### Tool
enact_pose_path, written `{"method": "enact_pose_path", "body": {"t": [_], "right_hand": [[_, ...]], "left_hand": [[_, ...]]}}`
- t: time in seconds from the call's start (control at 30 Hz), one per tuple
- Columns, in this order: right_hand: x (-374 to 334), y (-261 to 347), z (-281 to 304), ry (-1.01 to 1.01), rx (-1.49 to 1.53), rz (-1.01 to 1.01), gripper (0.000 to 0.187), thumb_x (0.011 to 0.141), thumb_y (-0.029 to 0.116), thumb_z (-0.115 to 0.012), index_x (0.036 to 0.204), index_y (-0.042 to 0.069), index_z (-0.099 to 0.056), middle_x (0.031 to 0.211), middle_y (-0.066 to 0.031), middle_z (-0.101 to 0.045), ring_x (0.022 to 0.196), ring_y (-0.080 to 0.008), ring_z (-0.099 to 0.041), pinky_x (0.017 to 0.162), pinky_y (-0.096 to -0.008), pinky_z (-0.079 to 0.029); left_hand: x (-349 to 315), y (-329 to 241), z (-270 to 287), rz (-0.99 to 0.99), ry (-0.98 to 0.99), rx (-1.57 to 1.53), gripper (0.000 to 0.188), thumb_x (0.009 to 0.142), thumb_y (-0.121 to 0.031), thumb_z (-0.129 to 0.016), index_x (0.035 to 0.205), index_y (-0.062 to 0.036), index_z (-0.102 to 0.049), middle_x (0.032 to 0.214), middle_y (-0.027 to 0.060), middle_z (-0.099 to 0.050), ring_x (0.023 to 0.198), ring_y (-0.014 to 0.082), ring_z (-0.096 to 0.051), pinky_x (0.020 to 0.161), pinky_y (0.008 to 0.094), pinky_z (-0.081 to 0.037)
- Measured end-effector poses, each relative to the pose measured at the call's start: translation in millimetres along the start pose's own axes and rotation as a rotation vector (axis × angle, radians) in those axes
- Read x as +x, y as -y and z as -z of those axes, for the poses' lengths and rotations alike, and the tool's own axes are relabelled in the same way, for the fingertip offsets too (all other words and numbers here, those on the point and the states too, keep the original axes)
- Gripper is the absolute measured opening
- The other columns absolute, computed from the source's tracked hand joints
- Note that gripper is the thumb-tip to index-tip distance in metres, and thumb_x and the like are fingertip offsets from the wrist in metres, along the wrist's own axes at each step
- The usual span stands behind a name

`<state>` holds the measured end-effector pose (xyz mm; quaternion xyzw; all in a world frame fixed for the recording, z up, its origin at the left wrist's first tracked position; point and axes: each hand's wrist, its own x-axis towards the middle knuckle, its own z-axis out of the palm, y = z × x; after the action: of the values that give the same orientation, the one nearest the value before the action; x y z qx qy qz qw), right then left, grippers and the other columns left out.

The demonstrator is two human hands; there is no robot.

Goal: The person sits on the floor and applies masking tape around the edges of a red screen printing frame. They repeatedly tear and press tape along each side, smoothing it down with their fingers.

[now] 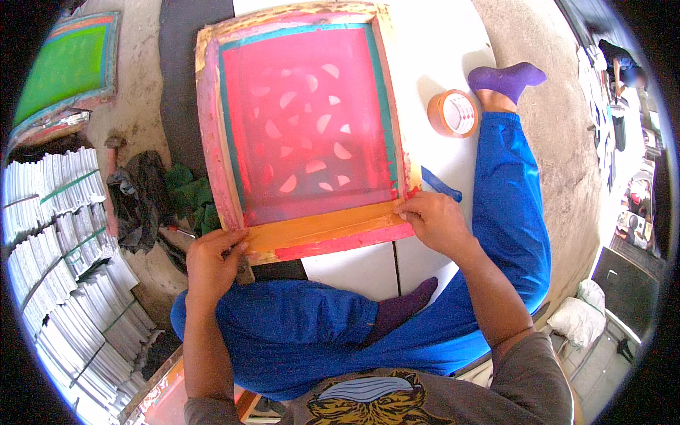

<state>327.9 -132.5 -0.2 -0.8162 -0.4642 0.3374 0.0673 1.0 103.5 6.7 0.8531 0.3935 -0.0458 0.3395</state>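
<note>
Touching orange tape (319, 228), the right fingers (411, 206) hide its end.

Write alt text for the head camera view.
A person's left hand and right hand touch opposite ends of an orange tape strip along the near edge of a wood-framed pink screen with pale shapes. An orange tape roll and the person's blue-trousered leg are to the right.

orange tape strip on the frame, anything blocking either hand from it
Nothing visible does: the left hand and right hand are right at opposite ends of the orange tape strip, along the frame's near side. The tape roll sits apart, beyond the right hand.
</note>
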Motion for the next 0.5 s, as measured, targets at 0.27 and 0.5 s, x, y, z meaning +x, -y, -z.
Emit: {"method": "enact_pose_path", "body": {"t": [0.27, 0.5], "right_hand": [[-4.2, 7.6, -3.8, 0.008, -0.059, -0.021, 0.015, 0.089, 0.013, -0.070, 0.099, 0.010, -0.080, 0.094, -0.0119, -0.074, 0.088, -0.0333, -0.071, 0.079, -0.0435, -0.056], [-7.0, 3.4, -8.1, -0.011, -0.061, 0.007, 0.015, 0.090, 0.012, -0.068, 0.100, 0.010, -0.079, 0.093, -0.0122, -0.074, 0.088, -0.0337, -0.070, 0.079, -0.0442, -0.055]], "left_hand": [[0.6, 0.2, 2.8, 0.019, 0.127, 0.058, 0.020, 0.086, -0.013, -0.073, 0.104, -0.0057, -0.079, 0.099, 0.0149, -0.074, 0.093, 0.0341, -0.071, 0.084, 0.0416, -0.055], [2.2, -0.5, 1.1, 0.036, 0.172, 0.104, 0.023, 0.086, -0.013, -0.072, 0.107, -0.0062, -0.078, 0.099, 0.0147, -0.074, 0.094, 0.0346, -0.070, 0.085, 0.0418, -0.055]]}}
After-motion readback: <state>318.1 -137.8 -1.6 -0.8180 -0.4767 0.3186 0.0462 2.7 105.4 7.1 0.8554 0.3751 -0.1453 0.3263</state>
